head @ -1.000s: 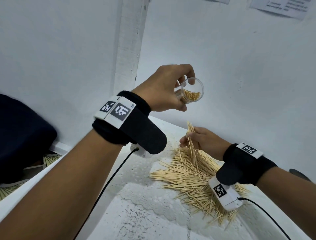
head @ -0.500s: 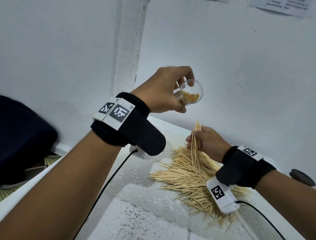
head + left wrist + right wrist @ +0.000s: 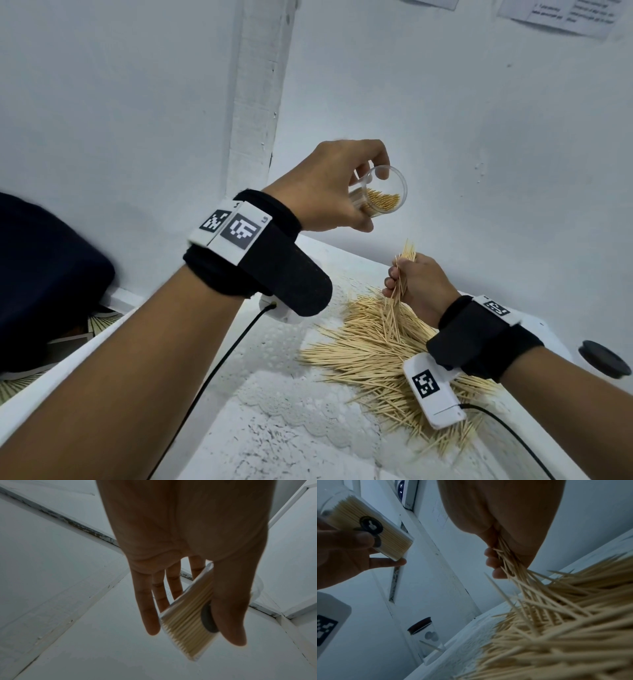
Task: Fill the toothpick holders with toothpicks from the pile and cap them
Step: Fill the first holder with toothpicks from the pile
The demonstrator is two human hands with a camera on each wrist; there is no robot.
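Observation:
My left hand grips a clear toothpick holder tilted in the air, its open mouth facing right and partly filled with toothpicks. The same holder shows between thumb and fingers in the left wrist view, and as the holder with a dark round sticker in the right wrist view. Below it my right hand grips a bunch of toothpicks, tips up, their lower ends still in the pile on the table. The bunch fans out from my fingers.
A second clear holder with a dark cap stands on the table by the wall. A dark round cap lies at the right table edge. White lace cloth covers the table; walls stand close behind. A dark object sits left.
My right hand has lifted and shifted slightly right with the bunch of toothpicks, closer under the holder. The left hand keeps the holder almost still.

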